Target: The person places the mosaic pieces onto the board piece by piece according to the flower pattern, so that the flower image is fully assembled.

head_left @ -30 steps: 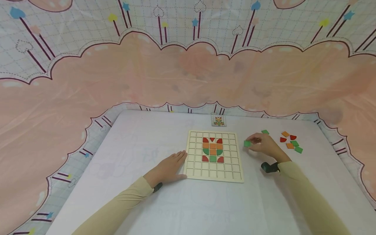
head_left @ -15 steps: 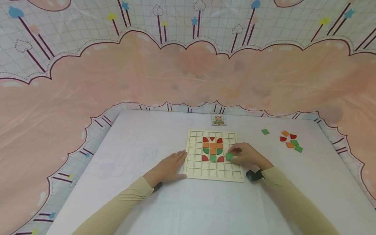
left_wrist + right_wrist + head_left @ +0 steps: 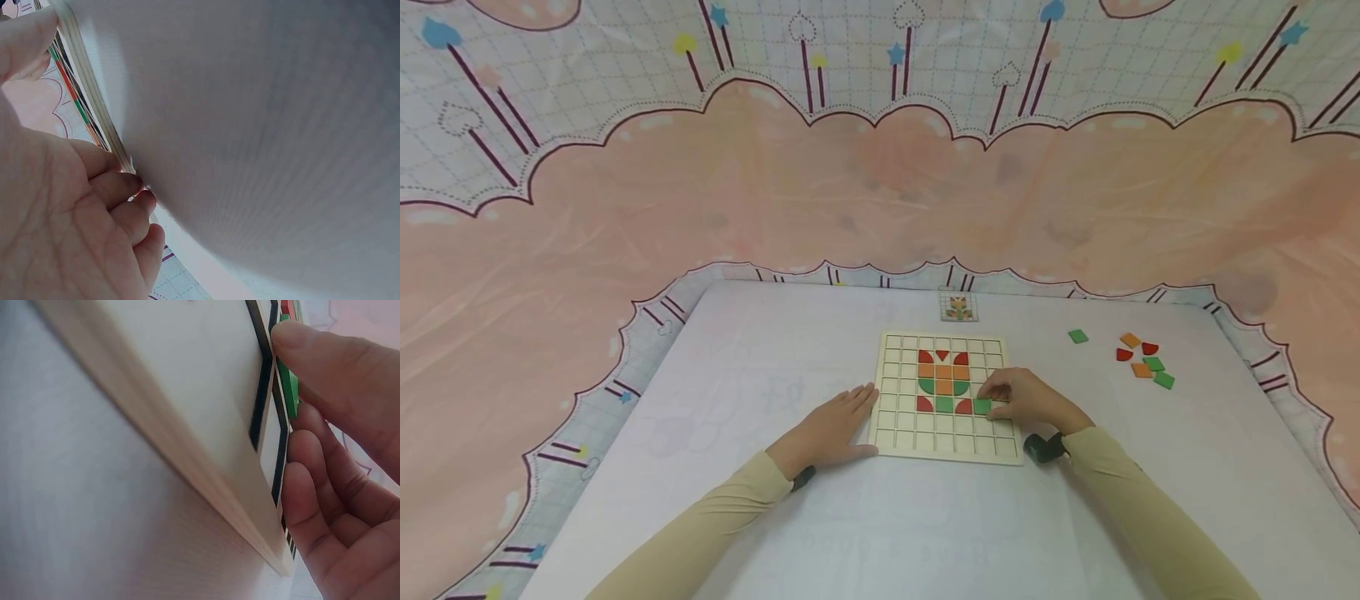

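Observation:
A square wooden grid board [image 3: 902, 436] lies on the white table, a pattern of red, orange and green tiles set in its middle cells. My right hand [image 3: 1030, 398] pinches a green square tile [image 3: 982, 407] between thumb and fingers, right at the cell beside the lower right red tile [image 3: 963, 407]. In the right wrist view the green tile [image 3: 289, 384] sits tilted at the grid, under the thumb. My left hand [image 3: 831, 429] lies flat with its fingertips and thumb against the board's left edge; the left wrist view shows those fingertips [image 3: 134, 181] touching that edge.
Behind the board lies a small pattern card [image 3: 958, 307]. To the right are a lone green tile [image 3: 1078, 337] and a loose group of orange [image 3: 1131, 340], red [image 3: 1123, 355] and green [image 3: 1164, 381] tiles. A patterned cloth [image 3: 850, 200] hangs behind the table.
My right hand has carried the green tile leftward from the table beside the board, then down to a cell next to the red tile. The left hand has stayed at the board's edge.

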The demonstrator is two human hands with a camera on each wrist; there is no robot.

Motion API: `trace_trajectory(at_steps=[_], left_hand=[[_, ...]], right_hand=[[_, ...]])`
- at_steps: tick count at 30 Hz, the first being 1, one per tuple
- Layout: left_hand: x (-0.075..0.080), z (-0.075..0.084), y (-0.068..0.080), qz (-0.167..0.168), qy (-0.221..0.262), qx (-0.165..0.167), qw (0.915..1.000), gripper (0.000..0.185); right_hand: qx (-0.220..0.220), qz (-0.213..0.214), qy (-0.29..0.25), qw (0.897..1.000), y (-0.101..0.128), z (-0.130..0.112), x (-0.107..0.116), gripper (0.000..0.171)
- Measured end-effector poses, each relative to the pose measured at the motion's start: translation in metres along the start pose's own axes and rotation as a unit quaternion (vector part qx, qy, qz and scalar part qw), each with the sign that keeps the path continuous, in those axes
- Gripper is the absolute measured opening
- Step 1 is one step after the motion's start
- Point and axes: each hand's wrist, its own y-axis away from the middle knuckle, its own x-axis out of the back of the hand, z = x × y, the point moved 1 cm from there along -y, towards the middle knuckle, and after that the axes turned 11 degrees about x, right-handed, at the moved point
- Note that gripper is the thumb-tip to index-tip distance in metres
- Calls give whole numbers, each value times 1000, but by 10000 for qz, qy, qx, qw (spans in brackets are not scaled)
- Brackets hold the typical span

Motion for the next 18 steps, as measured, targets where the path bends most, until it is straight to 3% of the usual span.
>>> trace_trajectory(at_steps=[8,14,18], left_hand=[[2,2,1,-32,77,18,10000,86],[2,2,2,-29,110,-11,9999,86],[1,1,1,-37,48,24,10000,86]], right_hand=[[-10,96,-221,9997,7,8,12,26],[-112,829,-194,9963,28,29,53,31],[-390,1435,-380,9882,44,50,82,37]])
